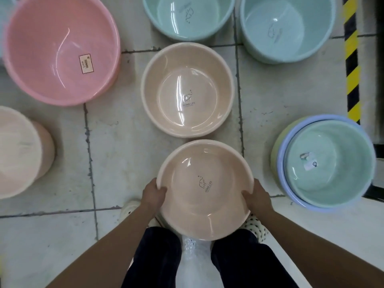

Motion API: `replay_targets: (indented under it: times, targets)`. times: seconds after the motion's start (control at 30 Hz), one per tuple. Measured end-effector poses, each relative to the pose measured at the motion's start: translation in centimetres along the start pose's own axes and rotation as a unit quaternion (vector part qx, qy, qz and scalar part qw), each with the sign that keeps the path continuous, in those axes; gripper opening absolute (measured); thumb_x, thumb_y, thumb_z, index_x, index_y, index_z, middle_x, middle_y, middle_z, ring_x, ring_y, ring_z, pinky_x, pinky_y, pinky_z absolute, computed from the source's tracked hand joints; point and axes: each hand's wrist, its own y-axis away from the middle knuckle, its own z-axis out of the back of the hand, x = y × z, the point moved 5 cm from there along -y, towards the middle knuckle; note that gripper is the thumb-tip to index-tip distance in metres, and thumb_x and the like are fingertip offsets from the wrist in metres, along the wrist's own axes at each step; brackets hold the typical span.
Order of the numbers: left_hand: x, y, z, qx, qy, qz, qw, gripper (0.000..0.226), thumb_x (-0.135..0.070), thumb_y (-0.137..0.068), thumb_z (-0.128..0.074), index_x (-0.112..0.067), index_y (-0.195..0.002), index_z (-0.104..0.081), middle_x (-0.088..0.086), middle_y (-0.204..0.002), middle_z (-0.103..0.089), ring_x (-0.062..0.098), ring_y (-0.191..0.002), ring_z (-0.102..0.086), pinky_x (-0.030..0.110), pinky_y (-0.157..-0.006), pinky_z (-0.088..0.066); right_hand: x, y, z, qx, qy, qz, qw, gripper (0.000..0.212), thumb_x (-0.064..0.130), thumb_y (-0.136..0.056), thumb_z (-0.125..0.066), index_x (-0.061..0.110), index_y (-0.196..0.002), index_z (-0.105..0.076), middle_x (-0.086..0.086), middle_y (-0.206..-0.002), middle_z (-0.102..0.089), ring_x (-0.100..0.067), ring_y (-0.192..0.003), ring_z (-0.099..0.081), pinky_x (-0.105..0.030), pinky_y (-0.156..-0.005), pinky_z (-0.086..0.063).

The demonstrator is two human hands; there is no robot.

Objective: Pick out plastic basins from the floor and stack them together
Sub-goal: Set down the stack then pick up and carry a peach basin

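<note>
Basins of many colours sit on the tiled floor [280,96], and one of them is up in the person's hands. That one is a peach basin [204,189], held low in the middle of the view, above the person's dark trousers [155,256] and spotted slippers [256,226]. The left hand [153,195] grips its rim on the left side, with the thumb hooked inside the bowl and the fingers closed around the rim from outside. The right hand [257,197] does the same on the right side, closed tight on the rim. A small drawing and the words HOME LIFE show on the bottom of the bowl.

Just past it, a second peach basin [188,90] of the same kind rests on the floor (the two rims look very close, almost touching in the view). A big pink basin [62,50] with a paper label inside sits far to the left at the top. Two pale green basins stand at the top, one in the middle [189,17] and one to its right [287,28]. At the left edge is a cream basin [18,150], partly cut off. On the right, a green basin [330,163] sits inside a blue basin [283,163], so those are stacked. A strip of yellow and black tape [352,59] runs along the floor on the far right.
</note>
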Motion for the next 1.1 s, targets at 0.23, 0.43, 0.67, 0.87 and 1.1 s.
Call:
replay_targets:
  times: [0.23,0.43,0.67,0.87,1.1]
  targets:
    - [-5.3,6.5,5.7,0.046,0.024,-0.029,0.998,0.035,-0.004,-0.092,-0.050,-0.009,-0.126,-0.058,0.008,-0.110,-0.063,0.027,-0.099,-0.058,0.035,-0.084,-0.049,4.7,8.1,5.8,-0.001,-0.025,-0.014,1.000,0.052,0.015,-0.093,-0.057,0.013,-0.142,-0.039,-0.014,-0.126,-0.060,-0.034,-0.115,-0.057,-0.042,-0.094,-0.046]
    - [-12.2,10.6,14.2,0.029,0.026,-0.052,0.998,0.016,-0.008,-0.091,-0.055,-0.013,-0.105,-0.060,0.010,-0.102,-0.067,0.029,-0.093,-0.064,0.042,-0.084,-0.055,12.6,14.5,11.1,-0.031,-0.053,0.010,0.998,0.052,0.007,-0.092,-0.056,0.009,-0.142,-0.041,-0.010,-0.126,-0.058,-0.032,-0.119,-0.054,-0.031,-0.085,-0.039]
    - [-20.3,10.2,21.1,-0.018,0.071,-0.104,0.992,0.007,-0.009,-0.088,-0.063,-0.011,-0.095,-0.064,0.003,-0.084,-0.066,0.025,-0.079,-0.063,0.028,-0.063,-0.048,21.8,14.7,15.5,-0.068,-0.087,0.046,0.993,0.047,0.005,-0.091,-0.054,0.012,-0.136,-0.047,-0.008,-0.110,-0.060,-0.026,-0.095,-0.052,-0.033,-0.079,-0.041]
    - [-21.9,5.5,19.4,-0.034,0.163,-0.102,0.981,0.026,0.002,-0.084,-0.061,-0.018,-0.101,-0.063,0.001,-0.091,-0.069,0.025,-0.087,-0.067,0.034,-0.075,-0.055,25.2,7.3,16.2,-0.084,-0.070,0.059,0.992,0.040,0.004,-0.091,-0.056,0.005,-0.131,-0.049,-0.018,-0.114,-0.061,-0.025,-0.092,-0.050,-0.031,-0.075,-0.037]
    - [-22.5,-3.1,15.6,-0.101,0.180,-0.110,0.972,0.028,-0.002,-0.085,-0.058,-0.020,-0.106,-0.063,0.001,-0.097,-0.070,0.023,-0.090,-0.067,0.033,-0.077,-0.053,26.7,-3.3,14.4,-0.043,-0.012,0.087,0.995,0.045,0.012,-0.091,-0.060,0.007,-0.134,-0.047,-0.018,-0.124,-0.060,-0.032,-0.107,-0.056,-0.039,-0.085,-0.049]
